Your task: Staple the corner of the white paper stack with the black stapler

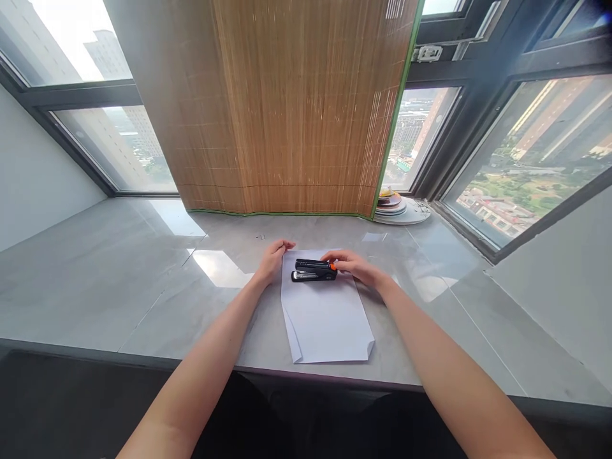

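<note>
A: Where was the stapler?

B: The black stapler [314, 276] was on the white paper [329, 319], near its far edge, with the two arms apart at the left end. Whether it lay flat on its side or was propped by the hand could not be told.

A: State of the grip?

B: The right hand [354, 265] had its fingers closed over the orange-marked rear of the stapler; its thumb was hidden. The left hand [273, 256] was at the paper's far left corner, fingers slightly bent; pinching or merely resting, could not be told.

A: How far along did the work look?

B: Early, as judged from the layout. Done: paper set out on the counter [182, 312], stapler in hand. Left: squaring, perhaps, since the near left edge was fanned and the near right corner curled. No paper was seen between the stapler's arms, so pressing them together appeared outstanding.

A: Were the sheets already joined?

B: Not determinable; no join was visible.
</note>
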`<state>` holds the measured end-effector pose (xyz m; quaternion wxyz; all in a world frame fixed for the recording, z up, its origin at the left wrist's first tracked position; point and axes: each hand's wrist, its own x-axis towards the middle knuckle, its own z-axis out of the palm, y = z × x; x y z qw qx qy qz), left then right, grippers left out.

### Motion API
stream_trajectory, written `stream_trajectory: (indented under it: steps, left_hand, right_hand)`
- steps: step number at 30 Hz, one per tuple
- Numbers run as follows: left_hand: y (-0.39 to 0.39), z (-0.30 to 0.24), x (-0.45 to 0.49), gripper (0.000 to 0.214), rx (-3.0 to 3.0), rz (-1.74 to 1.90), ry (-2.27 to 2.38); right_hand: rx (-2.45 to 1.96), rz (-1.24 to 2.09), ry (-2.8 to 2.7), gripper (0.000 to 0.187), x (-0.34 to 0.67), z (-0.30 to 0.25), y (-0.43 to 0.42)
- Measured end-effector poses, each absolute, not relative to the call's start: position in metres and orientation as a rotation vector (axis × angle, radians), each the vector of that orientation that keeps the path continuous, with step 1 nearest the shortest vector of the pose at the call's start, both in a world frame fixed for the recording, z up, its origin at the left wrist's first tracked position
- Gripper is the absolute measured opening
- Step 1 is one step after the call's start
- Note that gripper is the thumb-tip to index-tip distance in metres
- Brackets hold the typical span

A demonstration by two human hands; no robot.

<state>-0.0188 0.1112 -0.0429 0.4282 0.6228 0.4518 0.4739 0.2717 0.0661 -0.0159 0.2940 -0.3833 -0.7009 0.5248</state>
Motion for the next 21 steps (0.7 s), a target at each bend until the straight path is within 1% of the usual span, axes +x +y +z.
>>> stream_trajectory:
  steps: [4, 6, 9, 11, 14, 16, 18, 19, 21]
  left_hand:
    - [0.113, -0.045, -0.019, 0.022, 1.506, 1.209, 1.102]
    - [0.114, -0.045, -0.018, 0.027, 1.453, 1.220, 1.081]
    - [0.114, -0.044, -0.018, 0.054, 1.317, 1.253, 1.025]
    - [0.114, -0.042, -0.018, 0.072, 1.231, 1.278, 0.997]
    - [0.114, -0.040, -0.018, 0.085, 1.158, 1.298, 0.981]
    - [0.114, -0.039, -0.018, 0.086, 1.140, 1.299, 0.978]
    - [0.113, -0.039, -0.017, 0.082, 1.138, 1.291, 0.981]
    - [0.113, -0.039, -0.017, 0.079, 1.139, 1.286, 0.979]
    - [0.113, -0.039, -0.017, 0.068, 1.151, 1.275, 0.970]
  right_hand:
    - [-1.031, 1.339, -1.899, 0.034, 0.271, -0.011, 0.066]
    - [-1.027, 1.341, -1.895, 0.033, 0.271, -0.009, 0.065]
    - [-1.033, 1.356, -1.885, 0.033, 0.272, -0.009, 0.064]
    - [-1.057, 1.308, -1.867, 0.034, 0.273, -0.011, 0.063]
    - [-1.075, 1.137, -1.857, 0.032, 0.270, -0.016, 0.062]
    - [-1.061, 1.019, -1.936, 0.032, 0.265, -0.020, 0.062]
    - [-1.025, 0.958, -2.047, 0.039, 0.259, -0.023, 0.061]
    - [-1.009, 0.955, -2.090, 0.042, 0.257, -0.024, 0.060]
    - [-0.993, 0.964, -2.124, 0.040, 0.252, -0.026, 0.059]
